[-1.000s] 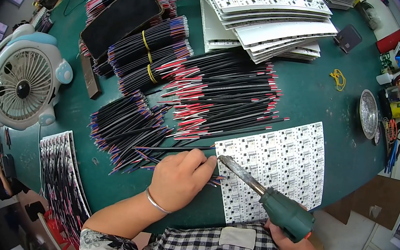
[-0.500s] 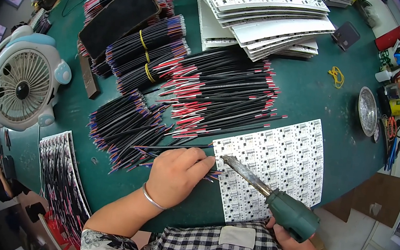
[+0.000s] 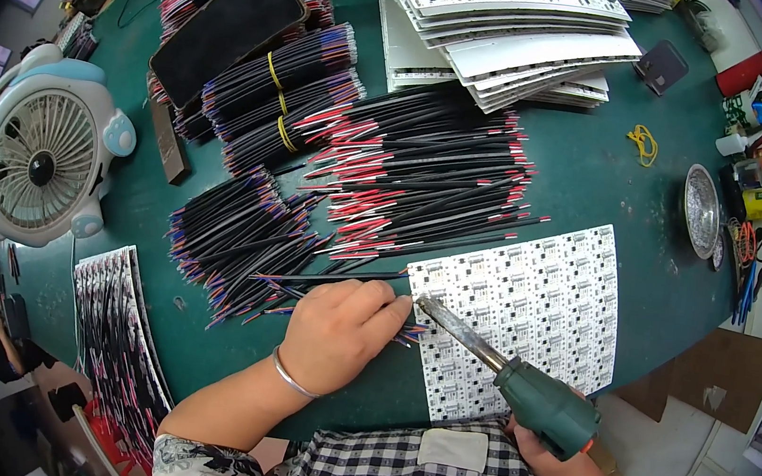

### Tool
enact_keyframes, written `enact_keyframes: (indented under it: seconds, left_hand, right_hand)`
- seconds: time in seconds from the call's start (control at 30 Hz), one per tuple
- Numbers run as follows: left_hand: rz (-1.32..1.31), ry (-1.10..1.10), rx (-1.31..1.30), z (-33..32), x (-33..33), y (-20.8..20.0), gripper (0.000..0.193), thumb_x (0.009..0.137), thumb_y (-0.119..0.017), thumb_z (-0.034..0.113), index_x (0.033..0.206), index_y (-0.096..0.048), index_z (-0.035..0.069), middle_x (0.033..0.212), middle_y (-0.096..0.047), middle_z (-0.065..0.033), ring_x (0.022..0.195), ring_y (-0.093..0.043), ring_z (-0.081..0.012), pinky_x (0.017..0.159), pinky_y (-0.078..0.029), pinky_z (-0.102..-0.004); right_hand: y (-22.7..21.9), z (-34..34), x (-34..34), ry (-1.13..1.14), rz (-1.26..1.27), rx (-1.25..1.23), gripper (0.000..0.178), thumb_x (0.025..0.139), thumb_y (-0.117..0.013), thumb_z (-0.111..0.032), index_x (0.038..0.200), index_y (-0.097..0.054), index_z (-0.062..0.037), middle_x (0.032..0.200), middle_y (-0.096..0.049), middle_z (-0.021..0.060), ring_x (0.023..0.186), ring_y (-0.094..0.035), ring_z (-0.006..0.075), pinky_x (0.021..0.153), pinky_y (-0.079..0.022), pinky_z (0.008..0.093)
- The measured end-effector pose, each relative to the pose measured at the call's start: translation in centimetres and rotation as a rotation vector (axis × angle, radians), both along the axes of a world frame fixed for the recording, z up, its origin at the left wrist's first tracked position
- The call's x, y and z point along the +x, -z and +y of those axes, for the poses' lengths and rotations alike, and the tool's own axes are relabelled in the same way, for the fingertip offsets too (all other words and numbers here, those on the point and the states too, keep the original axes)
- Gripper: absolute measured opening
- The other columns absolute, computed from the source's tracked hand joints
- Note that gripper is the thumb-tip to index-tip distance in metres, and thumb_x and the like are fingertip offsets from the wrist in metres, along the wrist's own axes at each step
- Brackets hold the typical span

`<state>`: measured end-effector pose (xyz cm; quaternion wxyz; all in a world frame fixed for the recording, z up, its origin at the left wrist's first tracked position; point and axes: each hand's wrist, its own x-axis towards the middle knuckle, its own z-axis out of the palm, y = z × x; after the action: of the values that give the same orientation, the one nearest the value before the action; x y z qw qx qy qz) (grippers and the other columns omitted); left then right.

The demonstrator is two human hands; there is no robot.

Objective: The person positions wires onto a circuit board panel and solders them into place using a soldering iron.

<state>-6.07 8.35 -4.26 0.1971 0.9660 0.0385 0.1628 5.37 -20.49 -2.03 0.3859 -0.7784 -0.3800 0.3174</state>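
My left hand, with a metal bangle on its wrist, has its thumb and index finger pinched together at the left edge of a white circuit board panel. Thin black wires lie around and under those fingers; what the fingertips grip is too small to make out. My right hand is wrapped round the green handle of a soldering iron. Its metal tip points left and sits at the panel's left edge, just beside my left fingertips. Whether it touches the board I cannot tell.
Loose black wires with coloured ends lie left of the panel, and more wires beyond it. Stacked panels stand at the back. A fan, a phone, a metal bowl and a wired panel surround the work.
The soldering iron has shifted slightly left, bringing its tip closer to my left fingertips. My left hand stays nearly in place.
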Motion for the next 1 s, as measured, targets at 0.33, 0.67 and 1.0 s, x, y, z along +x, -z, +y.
enact_keyframes:
  seconds: [0.33, 0.67, 1.0]
  left_hand:
    - [0.055, 0.003, -0.067, -0.3, -0.2, -0.7, 0.029, 0.068, -0.064, 0.006, 0.097, -0.065, 0.006, 0.083, -0.06, -0.0041, 0.071, -0.06, -0.0219, 0.064, -0.05, -0.0319]
    - [0.101, -0.037, 0.217, -2.8, -1.5, -3.1, 0.029, 0.074, -0.062, 0.017, 0.102, -0.062, 0.01, 0.072, -0.049, -0.0006, 0.058, -0.051, -0.0167, 0.049, -0.04, -0.0291]
    - [-0.013, -0.065, 0.083, -2.6, -1.5, -0.3, 0.021, 0.068, -0.066, 0.008, 0.089, -0.064, 0.009, 0.072, -0.055, -0.0025, 0.061, -0.055, -0.0188, 0.051, -0.043, -0.0309]
  right_hand:
    - [-0.4, -1.2, -0.6, 0.21, 0.36, 0.08, 0.058, 0.09, -0.058, -0.037, 0.129, -0.043, 0.0018, 0.093, -0.061, 0.0088, 0.073, -0.06, 0.0166, 0.068, -0.049, 0.0301]
    - [0.1, -2.6, -0.7, 0.144, 0.255, 0.122, 0.04, 0.086, -0.059, -0.026, 0.115, -0.055, 0.0018, 0.089, -0.064, 0.0094, 0.071, -0.063, 0.0176, 0.066, -0.05, 0.0316]
    - [-0.1, -1.6, -1.0, -0.036, -0.108, 0.084, 0.022, 0.078, -0.063, -0.01, 0.099, -0.066, -0.0039, 0.094, -0.067, 0.0103, 0.086, -0.066, 0.0257, 0.074, -0.053, 0.033]
